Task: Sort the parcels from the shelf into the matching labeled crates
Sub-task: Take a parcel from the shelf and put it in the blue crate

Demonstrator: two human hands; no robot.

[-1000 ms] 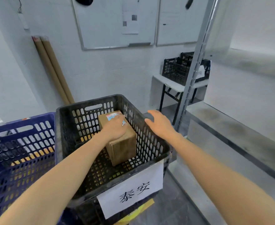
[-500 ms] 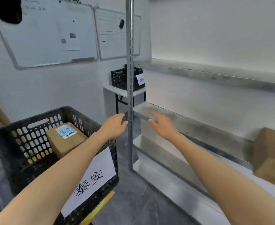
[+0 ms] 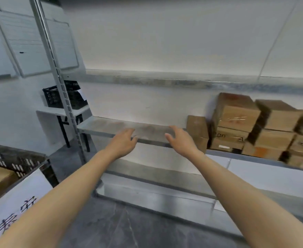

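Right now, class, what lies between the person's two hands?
Nothing but a bare stretch of the metal shelf, seen in the head view between left hand and right hand.

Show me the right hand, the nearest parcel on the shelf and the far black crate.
right hand (image 3: pixel 182 140), head view, back of the hand.
nearest parcel (image 3: pixel 197 126), head view, upper part of its front face.
far black crate (image 3: pixel 52 97), head view, left part of its slotted wall.

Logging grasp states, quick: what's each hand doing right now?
Left hand: open, fingers relaxed, holding nothing.
Right hand: open, fingers relaxed, holding nothing.
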